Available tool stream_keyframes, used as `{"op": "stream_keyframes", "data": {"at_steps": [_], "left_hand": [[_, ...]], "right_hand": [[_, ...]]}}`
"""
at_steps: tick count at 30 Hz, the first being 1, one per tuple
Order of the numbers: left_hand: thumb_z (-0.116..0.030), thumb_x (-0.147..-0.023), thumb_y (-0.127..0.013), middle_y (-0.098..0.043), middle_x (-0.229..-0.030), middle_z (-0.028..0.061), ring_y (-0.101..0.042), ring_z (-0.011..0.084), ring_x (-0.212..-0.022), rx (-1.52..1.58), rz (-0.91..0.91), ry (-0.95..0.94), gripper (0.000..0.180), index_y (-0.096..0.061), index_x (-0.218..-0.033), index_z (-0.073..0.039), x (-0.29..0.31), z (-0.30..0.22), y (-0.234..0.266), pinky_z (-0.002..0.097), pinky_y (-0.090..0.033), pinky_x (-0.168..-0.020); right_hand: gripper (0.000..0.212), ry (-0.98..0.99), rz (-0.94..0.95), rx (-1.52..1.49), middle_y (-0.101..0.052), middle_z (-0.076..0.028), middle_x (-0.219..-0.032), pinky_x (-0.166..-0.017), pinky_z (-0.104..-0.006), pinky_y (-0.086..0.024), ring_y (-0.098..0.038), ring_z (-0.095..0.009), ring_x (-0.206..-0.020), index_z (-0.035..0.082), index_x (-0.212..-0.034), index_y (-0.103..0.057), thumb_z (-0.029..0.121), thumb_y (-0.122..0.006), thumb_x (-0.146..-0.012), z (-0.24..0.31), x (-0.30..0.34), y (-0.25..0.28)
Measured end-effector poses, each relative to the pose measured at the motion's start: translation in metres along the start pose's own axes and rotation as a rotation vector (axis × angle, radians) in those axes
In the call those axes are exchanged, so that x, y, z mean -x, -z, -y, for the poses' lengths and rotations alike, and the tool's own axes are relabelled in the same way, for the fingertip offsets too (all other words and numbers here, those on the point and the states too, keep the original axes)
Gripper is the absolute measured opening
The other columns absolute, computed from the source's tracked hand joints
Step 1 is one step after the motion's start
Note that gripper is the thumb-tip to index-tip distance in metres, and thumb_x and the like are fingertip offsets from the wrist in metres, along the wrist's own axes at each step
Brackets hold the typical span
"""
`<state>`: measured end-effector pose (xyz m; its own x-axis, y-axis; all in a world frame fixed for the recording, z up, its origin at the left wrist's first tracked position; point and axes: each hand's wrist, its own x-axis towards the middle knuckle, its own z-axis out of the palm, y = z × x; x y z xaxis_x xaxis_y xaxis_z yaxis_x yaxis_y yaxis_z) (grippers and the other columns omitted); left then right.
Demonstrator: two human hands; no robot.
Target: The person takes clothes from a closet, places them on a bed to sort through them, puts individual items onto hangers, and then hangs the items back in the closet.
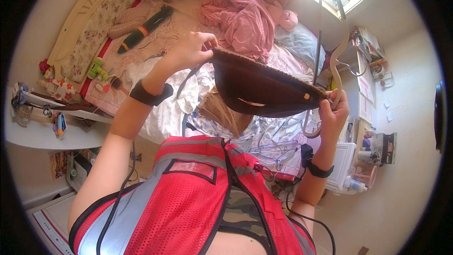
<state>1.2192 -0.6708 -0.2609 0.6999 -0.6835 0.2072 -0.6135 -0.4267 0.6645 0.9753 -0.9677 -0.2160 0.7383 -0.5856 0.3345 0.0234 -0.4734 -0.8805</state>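
A dark brown garment hangs stretched between my two hands, its ribbed upper edge sloping down to the right. A pale label and a small light button-like spot show on it; its exact kind is unclear. My left hand pinches the upper left corner, where a dark strip trails down. At the other end, my right hand grips the right corner. A pale curved clothes hanger with a thin metal hook and dark bar passes by the right fingers, apparently held along with the garment.
Below lies a bed with white clothes, a brown paper-like piece and several wire hangers. Farther back are a pink bundle, a blue pillow and a dark green long cushion. A white shelf stands left.
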Motion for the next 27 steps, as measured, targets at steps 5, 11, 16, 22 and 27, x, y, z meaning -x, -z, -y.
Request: {"op": "stream_keyframes", "data": {"at_steps": [5, 11, 16, 22, 27], "left_hand": [[-0.008, -0.077, -0.061, -0.067, -0.078, 0.0142, -0.067, 0.0194, -0.075, -0.074, -0.011, 0.006, 0.016, -0.063, -0.091, 0.001, 0.005, 0.004, 0.001, 0.0317, -0.052, -0.069], [-0.004, -0.080, -0.057, -0.068, -0.079, 0.0119, -0.066, 0.0177, -0.073, 0.045, 0.080, 0.046, 0.014, -0.060, -0.092, 0.002, 0.004, 0.012, -0.005, 0.0300, -0.052, -0.068], [-0.003, -0.085, -0.053, -0.066, -0.079, 0.0084, -0.065, 0.0147, -0.071, 0.535, 0.239, 0.073, 0.011, -0.059, -0.093, 0.002, 0.004, 0.025, -0.011, 0.0274, -0.051, -0.067], [-0.001, -0.086, -0.053, -0.065, -0.075, 0.0070, -0.064, 0.0128, -0.066, 0.420, 0.223, 0.158, 0.008, -0.059, -0.091, 0.002, 0.012, 0.035, -0.014, 0.0265, -0.051, -0.061], [-0.007, -0.082, -0.054, -0.065, -0.067, 0.0083, -0.064, 0.0123, -0.063, 0.224, 0.517, 0.254, 0.013, -0.064, -0.079, 0.001, 0.036, 0.055, -0.030, 0.0275, -0.050, -0.059]], "right_hand": [[0.014, -0.004, 0.033, -0.029, -0.049, 0.003, -0.072, -0.054, -0.0184, -0.033, -0.041, -0.003, -0.060, 0.005, -0.085, -0.049, 0.001, -0.059, -0.076, -0.003, 0.001, 0.005], [0.013, -0.031, 0.042, -0.039, -0.049, 0.003, -0.071, -0.053, -0.0179, -0.032, -0.041, -0.003, -0.059, 0.004, -0.085, -0.051, 0.000, -0.059, -0.076, -0.005, 0.000, 0.005], [0.013, -0.052, 0.042, -0.004, -0.049, 0.003, -0.072, -0.053, -0.0181, -0.032, -0.041, -0.003, -0.059, 0.004, -0.085, -0.051, 0.000, -0.059, -0.076, -0.010, 0.000, 0.007], [0.013, -0.058, 0.070, 0.038, -0.050, 0.003, -0.073, -0.054, -0.0188, -0.034, -0.042, -0.004, -0.059, 0.004, -0.085, -0.052, 0.000, -0.059, -0.075, -0.023, 0.002, 0.009], [0.014, -0.075, 0.171, 0.164, -0.052, 0.001, -0.072, -0.052, -0.0206, -0.035, -0.044, -0.004, -0.059, 0.003, -0.084, -0.051, -0.001, -0.059, -0.073, -0.048, 0.020, 0.002]]}}
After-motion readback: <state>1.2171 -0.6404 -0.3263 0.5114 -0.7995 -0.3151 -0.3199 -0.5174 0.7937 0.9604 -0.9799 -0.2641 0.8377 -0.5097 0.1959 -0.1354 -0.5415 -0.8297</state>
